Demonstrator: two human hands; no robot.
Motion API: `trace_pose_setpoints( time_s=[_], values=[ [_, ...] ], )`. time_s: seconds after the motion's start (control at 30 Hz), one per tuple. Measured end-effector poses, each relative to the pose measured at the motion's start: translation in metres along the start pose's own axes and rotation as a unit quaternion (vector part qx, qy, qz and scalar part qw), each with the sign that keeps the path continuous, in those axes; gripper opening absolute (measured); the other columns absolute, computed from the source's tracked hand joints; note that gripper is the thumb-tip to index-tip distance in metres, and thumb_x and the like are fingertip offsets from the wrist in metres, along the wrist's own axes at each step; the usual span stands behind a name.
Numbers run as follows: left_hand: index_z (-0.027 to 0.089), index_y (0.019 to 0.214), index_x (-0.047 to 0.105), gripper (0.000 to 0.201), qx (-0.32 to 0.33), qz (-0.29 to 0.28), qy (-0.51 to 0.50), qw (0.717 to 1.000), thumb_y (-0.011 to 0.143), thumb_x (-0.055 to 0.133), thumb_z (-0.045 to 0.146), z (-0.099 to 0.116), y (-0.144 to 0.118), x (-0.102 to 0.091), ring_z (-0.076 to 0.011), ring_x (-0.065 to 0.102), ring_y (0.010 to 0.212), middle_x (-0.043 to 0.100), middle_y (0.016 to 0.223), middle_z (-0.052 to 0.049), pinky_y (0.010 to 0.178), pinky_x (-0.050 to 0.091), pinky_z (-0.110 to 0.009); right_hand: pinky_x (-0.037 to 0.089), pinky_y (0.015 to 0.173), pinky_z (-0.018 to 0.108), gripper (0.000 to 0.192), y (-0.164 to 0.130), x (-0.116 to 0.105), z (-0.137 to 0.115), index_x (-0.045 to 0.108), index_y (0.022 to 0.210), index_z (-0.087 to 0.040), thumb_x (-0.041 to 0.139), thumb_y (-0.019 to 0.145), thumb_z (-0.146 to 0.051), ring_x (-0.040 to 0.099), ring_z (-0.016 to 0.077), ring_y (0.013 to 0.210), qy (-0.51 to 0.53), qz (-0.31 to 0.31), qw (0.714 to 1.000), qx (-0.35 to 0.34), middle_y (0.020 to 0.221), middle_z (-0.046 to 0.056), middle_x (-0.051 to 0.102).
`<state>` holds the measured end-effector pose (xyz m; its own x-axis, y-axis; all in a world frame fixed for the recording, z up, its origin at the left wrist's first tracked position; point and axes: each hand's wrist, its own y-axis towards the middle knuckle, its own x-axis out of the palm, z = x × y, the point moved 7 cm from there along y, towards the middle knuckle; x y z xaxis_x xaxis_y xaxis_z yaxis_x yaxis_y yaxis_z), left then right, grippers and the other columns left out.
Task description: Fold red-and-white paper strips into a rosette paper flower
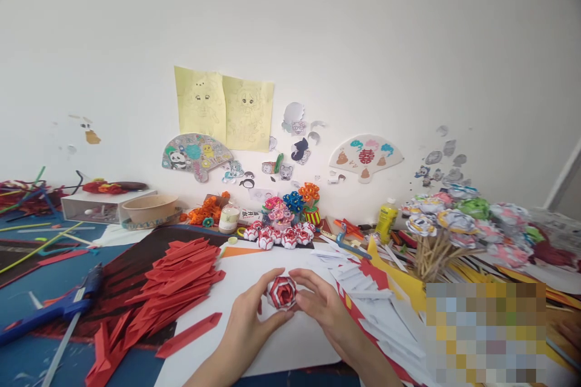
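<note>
Between my two hands is a red and white paper flower (pixel 283 292), its spiral opening turned toward me. My left hand (pixel 252 309) curls round its left side, thumb below and fingers at the top. On the other side, the fingers of my right hand (pixel 318 296) press against the flower's edge. Both hands are above a white paper sheet (pixel 218 338). Left of them lies a heap of folded red paper strips (pixel 177 284); folded white strips (pixel 363 290) are spread on the right. Finished-looking red and white paper flowers (pixel 288 236) stand in a cluster behind the sheet.
A blue glue gun (pixel 75 305) lies at the left. Along the wall are a bowl (pixel 149 210), a small jar (pixel 229 217), orange flowers (pixel 311 196) and a yellow bottle (pixel 385 221). At right stand paper flowers on sticks (pixel 426 254); a pixelated patch covers the lower right.
</note>
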<state>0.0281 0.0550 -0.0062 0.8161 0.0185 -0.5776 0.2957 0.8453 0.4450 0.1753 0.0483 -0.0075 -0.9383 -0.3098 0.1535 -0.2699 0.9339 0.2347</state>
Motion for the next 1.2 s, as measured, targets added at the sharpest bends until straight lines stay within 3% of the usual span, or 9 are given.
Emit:
trace_pose_setpoints(
  time_s=[0.3,0.63,0.8,0.97,1.2],
  values=[
    [0.025,0.124,0.048,0.061,0.032,0.017,0.004,0.999,0.072,0.077,0.036,-0.003,-0.002,0.002,-0.0244,0.064,0.092,0.064,0.120,-0.007,0.070,0.051,-0.031,0.045,0.090,0.041,0.049,0.000,0.004,0.002,0.060,0.116,-0.024,0.079,0.073,-0.038,0.062,0.0256,0.100,0.001,0.003,1.000,0.010,0.123,0.010,0.060],
    [0.029,0.117,0.055,0.041,0.072,0.025,-0.009,0.997,0.080,0.070,0.037,0.008,-0.002,-0.004,-0.0167,0.062,0.077,0.069,0.106,0.000,0.064,0.048,-0.027,0.045,0.089,0.038,0.047,0.000,0.005,0.000,0.062,0.113,-0.024,0.078,0.072,-0.041,0.061,0.0249,0.101,0.017,0.011,1.000,0.012,0.118,0.009,0.062],
    [0.029,0.119,0.054,0.043,0.061,0.031,-0.033,0.997,0.080,0.070,0.038,0.005,-0.002,-0.003,-0.0162,0.063,0.080,0.068,0.112,0.000,0.063,0.048,-0.026,0.044,0.090,0.039,0.049,0.000,0.009,-0.001,0.061,0.114,-0.023,0.077,0.072,-0.044,0.060,0.0255,0.104,0.026,0.003,1.000,0.010,0.121,0.011,0.060],
    [0.029,0.123,0.051,0.047,0.058,0.036,-0.036,0.997,0.080,0.071,0.035,0.005,-0.001,-0.002,-0.0171,0.063,0.084,0.066,0.117,-0.002,0.066,0.050,-0.026,0.048,0.081,0.036,0.064,-0.001,0.017,-0.004,0.058,0.117,-0.024,0.085,0.062,-0.041,0.064,0.0238,0.094,0.047,-0.039,0.998,0.007,0.122,0.010,0.059],
    [0.029,0.128,0.043,0.054,0.058,0.021,-0.043,0.997,0.081,0.070,0.027,0.007,-0.002,-0.001,-0.0167,0.062,0.084,0.065,0.116,-0.003,0.065,0.050,-0.026,0.050,0.083,0.037,0.060,0.001,0.014,-0.004,0.058,0.116,-0.025,0.084,0.064,-0.037,0.064,0.0255,0.096,0.053,-0.024,0.998,-0.012,0.119,0.009,0.060]
  ],
)
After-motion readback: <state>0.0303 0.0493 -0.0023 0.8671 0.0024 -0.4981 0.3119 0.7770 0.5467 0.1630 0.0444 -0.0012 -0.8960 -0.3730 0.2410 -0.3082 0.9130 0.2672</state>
